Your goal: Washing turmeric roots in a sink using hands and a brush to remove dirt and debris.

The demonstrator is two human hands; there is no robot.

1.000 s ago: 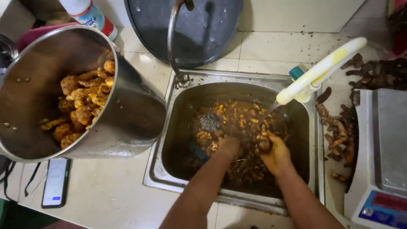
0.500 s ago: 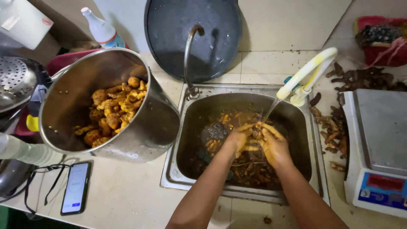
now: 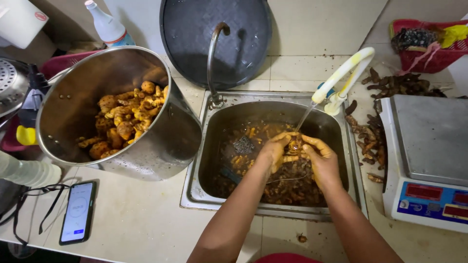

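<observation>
The big round steel pot (image 3: 161, 141) tilted on the tiled counter (image 3: 141, 214) to my left holds a heap of clean orange-yellow turmeric roots (image 3: 124, 122), and it sits as it did half a second ago. The rectangular steel sink (image 3: 204, 195) in front of me is full of brown water with unwashed roots (image 3: 287, 187) lying in it. What has changed is my hands: a second ago they were down in the murky water, and now both are lifted under the thin stream from the white and yellow hose nozzle (image 3: 341, 80).

My left hand (image 3: 273, 151) and my right hand (image 3: 321, 160) are cupped close together, fingers curled around one small knobbly turmeric piece (image 3: 294, 146) held between them, right where the water lands. I judge this piece is in its rinse, rubbed between my stained palms above the sink's middle.

To my right stands a grey digital scale (image 3: 429, 160), dark root scraps (image 3: 370, 141) beside it.
</observation>
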